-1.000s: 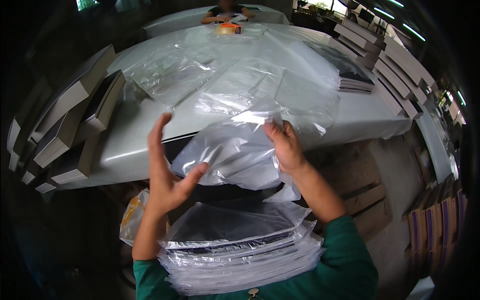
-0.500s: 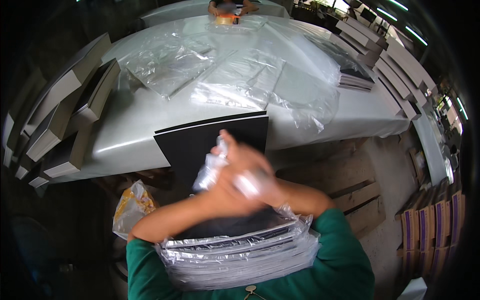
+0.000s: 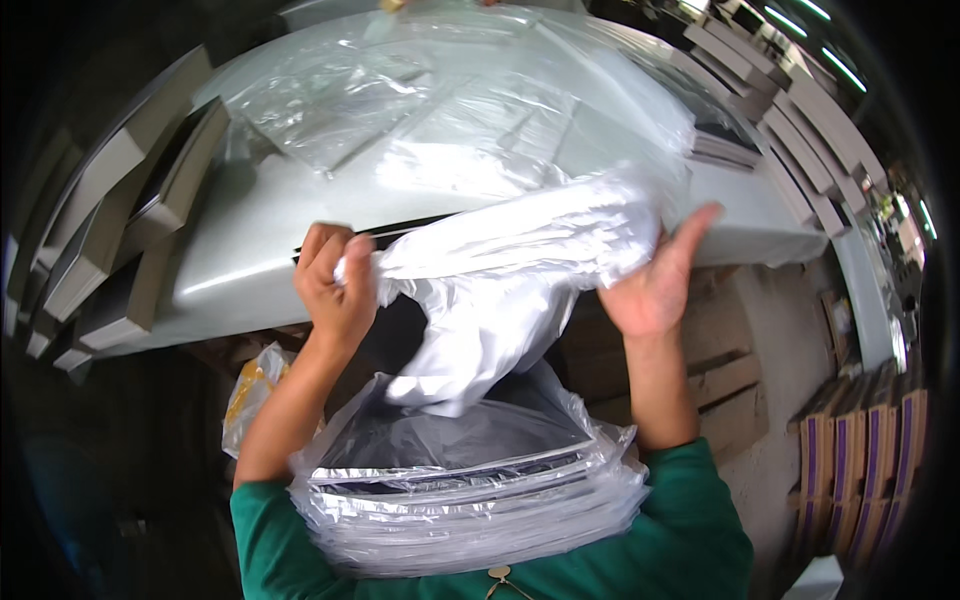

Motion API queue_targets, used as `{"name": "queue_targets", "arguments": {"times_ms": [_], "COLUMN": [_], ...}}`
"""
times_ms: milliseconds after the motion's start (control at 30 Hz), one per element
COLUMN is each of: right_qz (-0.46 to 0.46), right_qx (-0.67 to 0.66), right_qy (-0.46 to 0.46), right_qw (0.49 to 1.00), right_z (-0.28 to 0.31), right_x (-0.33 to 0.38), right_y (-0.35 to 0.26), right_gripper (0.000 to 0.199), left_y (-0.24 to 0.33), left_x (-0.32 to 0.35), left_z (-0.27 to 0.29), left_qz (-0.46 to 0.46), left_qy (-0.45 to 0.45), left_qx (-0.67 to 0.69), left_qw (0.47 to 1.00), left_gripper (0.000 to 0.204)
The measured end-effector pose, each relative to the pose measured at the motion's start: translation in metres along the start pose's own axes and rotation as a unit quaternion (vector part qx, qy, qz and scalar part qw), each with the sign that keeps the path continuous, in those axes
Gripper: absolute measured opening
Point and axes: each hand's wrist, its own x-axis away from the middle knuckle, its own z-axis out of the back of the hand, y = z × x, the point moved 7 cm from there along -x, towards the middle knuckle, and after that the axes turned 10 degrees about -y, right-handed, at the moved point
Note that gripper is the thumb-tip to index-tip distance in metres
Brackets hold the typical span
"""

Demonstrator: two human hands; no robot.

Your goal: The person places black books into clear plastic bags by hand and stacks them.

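A shiny, translucent plastic bag (image 3: 530,240) is stretched between my two hands above my lap, its lower part hanging blurred. My left hand (image 3: 338,285) is closed around its left end. At the other end is my right hand (image 3: 655,285), palm showing and thumb spread wide; its fingers are partly hidden behind the film, which rests against them. Below the bag, a stack of plastic-wrapped flat black sheets (image 3: 470,500) lies against my body. Mostly covered by the bag, black boards (image 3: 400,230) lean at the table's near edge.
The covered table (image 3: 230,270) bears loose clear plastic sheets (image 3: 330,110). Thick black-and-white blocks (image 3: 100,270) are stacked at left, with more pale stacks (image 3: 800,140) at right. A white and yellow bag (image 3: 255,390) sits low left; cartons (image 3: 860,450) stand low right, near wooden slats (image 3: 730,390).
My hands were together in a blur around crumpled plastic. They have moved apart, left and right, and the bag is spread between them. The view has tilted slightly downward.
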Motion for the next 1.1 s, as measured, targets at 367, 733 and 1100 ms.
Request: {"name": "queue_targets", "arguments": {"times_ms": [367,733,1100], "right_qz": [-0.060,-0.134,-0.131], "right_qx": [0.336,0.203,0.132], "right_qy": [0.103,0.122,0.154], "right_qw": [0.934,0.962,0.970], "right_z": [0.012,0.035,0.040], "right_x": [0.022,0.035,0.047], "right_y": [0.024,0.072,0.080], "right_gripper": [0.022,0.026,0.018], "left_y": [0.042,0.031,0.024], "left_x": [0.032,0.041,0.045], "left_z": [-0.056,-0.046,-0.048], "left_qz": [-0.185,-0.107,-0.086], "left_qy": [-0.058,0.037,0.024], "left_qx": [0.206,0.336,0.347], "left_qw": [0.959,0.935,0.934], "left_gripper": [0.013,0.021,0.011]}}
